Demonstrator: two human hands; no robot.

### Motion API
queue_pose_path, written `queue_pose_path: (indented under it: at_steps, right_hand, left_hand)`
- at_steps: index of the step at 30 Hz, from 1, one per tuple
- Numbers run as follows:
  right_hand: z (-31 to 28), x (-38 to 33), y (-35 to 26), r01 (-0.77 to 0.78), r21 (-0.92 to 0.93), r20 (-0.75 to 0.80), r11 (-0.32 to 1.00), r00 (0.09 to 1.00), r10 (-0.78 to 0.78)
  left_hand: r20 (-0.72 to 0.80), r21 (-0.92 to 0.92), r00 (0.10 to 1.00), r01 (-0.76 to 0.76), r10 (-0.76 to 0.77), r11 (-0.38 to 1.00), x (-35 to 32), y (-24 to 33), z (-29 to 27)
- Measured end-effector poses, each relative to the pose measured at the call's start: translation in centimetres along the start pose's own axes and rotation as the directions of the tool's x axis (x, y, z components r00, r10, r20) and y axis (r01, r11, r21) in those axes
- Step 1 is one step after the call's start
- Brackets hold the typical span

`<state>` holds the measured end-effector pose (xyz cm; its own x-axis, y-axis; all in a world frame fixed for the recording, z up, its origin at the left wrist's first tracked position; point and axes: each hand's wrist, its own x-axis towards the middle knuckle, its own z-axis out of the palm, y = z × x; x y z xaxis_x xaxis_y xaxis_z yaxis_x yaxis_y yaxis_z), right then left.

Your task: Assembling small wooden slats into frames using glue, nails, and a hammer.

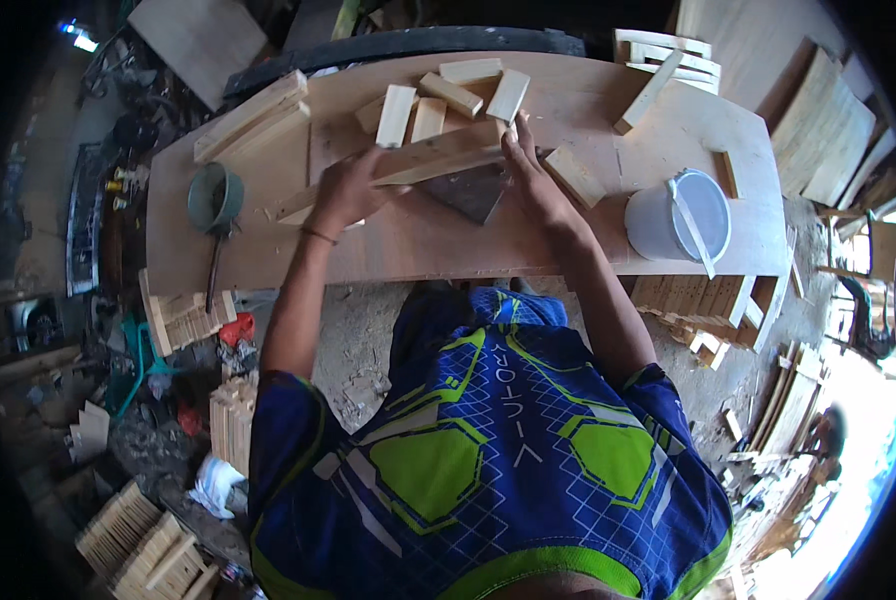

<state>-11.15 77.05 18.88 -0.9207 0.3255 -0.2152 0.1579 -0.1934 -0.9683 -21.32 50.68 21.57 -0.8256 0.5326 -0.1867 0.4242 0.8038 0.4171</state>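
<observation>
A long pale wooden plank slants across the worktable, its right end higher in the view than its left. My left hand, somewhat blurred, grips over it left of the middle, fingers bent across it and thumb on the near side. At the plank's right end my right hand closes on it, its fingertips partly hidden. Just beyond those fingertips lies a short wood block. Under and in front of the plank is a dark flat piece with a pointed corner. Another short block lies right of my right hand.
On the worktable stand a white bucket with a flat stick across it, right, and a green-grey cup-shaped container, left. Several short blocks lie behind the plank. Longer pieces rest back left; stacked slats sit back right.
</observation>
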Motion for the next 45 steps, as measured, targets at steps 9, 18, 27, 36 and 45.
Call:
queue_pose_path:
  at_steps: [9,18,27,36,45]
  right_hand:
    - [-18.3,13.7,19.1,-0.019,-0.993,-0.043,0.113,0.976,-0.214]
    - [-12.2,6.4,6.8,0.234,-0.858,0.086,0.458,0.943,-0.322]
    - [0.5,5.4,7.1,0.303,-0.188,0.355,0.934,0.908,-0.223]
    - [1.9,8.0,11.2,0.160,-0.117,0.327,0.980,0.938,-0.114]
    - [1.9,8.9,12.3,0.204,-0.066,0.280,0.977,0.943,-0.178]
  left_hand:
    - [-0.160,-0.073,0.957,-0.256,0.242,0.964,0.1,-2.9,-2.4]
    - [-0.185,-0.076,0.977,-0.124,0.108,0.989,-4.3,-2.8,-3.8]
    - [-0.035,-0.007,0.987,-0.156,0.156,0.988,-0.4,-1.2,-4.4]
    - [0.021,0.248,0.985,-0.173,0.174,0.953,3.8,-0.2,-1.8]
    - [0.050,0.155,0.984,-0.175,0.169,0.972,5.0,0.7,0.3]
